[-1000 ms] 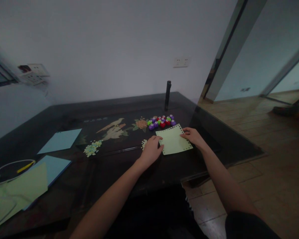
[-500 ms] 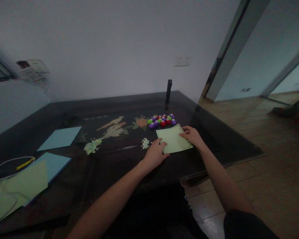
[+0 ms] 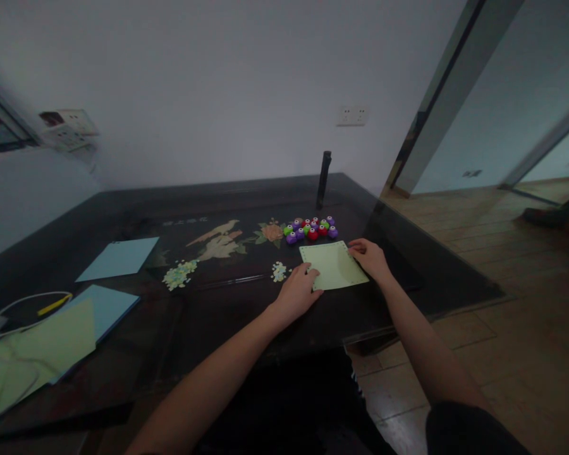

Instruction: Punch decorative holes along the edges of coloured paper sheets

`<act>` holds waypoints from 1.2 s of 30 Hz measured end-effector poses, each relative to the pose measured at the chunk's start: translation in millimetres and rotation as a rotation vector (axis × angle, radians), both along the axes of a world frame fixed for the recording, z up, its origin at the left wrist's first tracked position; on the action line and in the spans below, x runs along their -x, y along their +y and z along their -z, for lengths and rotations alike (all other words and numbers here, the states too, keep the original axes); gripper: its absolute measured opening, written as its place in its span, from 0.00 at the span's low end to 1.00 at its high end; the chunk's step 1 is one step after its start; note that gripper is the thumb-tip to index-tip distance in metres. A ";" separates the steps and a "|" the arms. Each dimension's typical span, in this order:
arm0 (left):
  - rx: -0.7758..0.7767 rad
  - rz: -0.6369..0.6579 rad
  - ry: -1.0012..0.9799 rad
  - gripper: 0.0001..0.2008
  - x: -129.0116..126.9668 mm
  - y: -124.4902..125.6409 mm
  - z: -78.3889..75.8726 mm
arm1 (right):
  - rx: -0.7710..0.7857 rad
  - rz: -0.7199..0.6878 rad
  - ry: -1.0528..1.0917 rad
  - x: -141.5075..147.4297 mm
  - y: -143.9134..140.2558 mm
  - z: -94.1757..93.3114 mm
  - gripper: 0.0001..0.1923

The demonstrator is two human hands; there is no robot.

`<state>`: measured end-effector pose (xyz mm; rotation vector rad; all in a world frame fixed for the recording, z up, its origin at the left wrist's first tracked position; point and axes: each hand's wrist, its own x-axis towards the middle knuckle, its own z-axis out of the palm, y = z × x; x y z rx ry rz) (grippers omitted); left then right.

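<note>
My left hand [image 3: 294, 293] rests on the near left corner of the pale green punched sheet [image 3: 332, 265], fingers flat and loosely together, gripping nothing. My right hand [image 3: 370, 258] presses the sheet's right edge, fingers spread lightly on the paper. The sheet lies flat on the dark worktop [image 3: 227, 316]. Just beyond it sits a cluster of coloured punches [image 3: 310, 229], then a black cylinder [image 3: 323, 172].
</note>
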<state>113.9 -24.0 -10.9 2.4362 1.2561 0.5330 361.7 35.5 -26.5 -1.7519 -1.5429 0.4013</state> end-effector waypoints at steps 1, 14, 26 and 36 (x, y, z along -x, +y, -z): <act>0.001 0.001 0.002 0.20 0.0 -0.1 -0.2 | -0.001 -0.007 0.005 -0.2 0.3 0.3 0.11; -0.020 0.001 0.026 0.22 0.9 -2.0 -5.6 | -0.060 0.003 -0.078 1.8 -2.0 -3.3 0.09; -0.281 0.452 0.139 0.07 84.7 -25.4 -34.2 | -0.275 -0.866 -0.217 110.9 -65.8 -60.2 0.17; -0.341 0.650 0.045 0.08 94.7 -34.6 2.8 | -0.342 -1.379 -0.458 148.7 -75.1 -15.3 0.18</act>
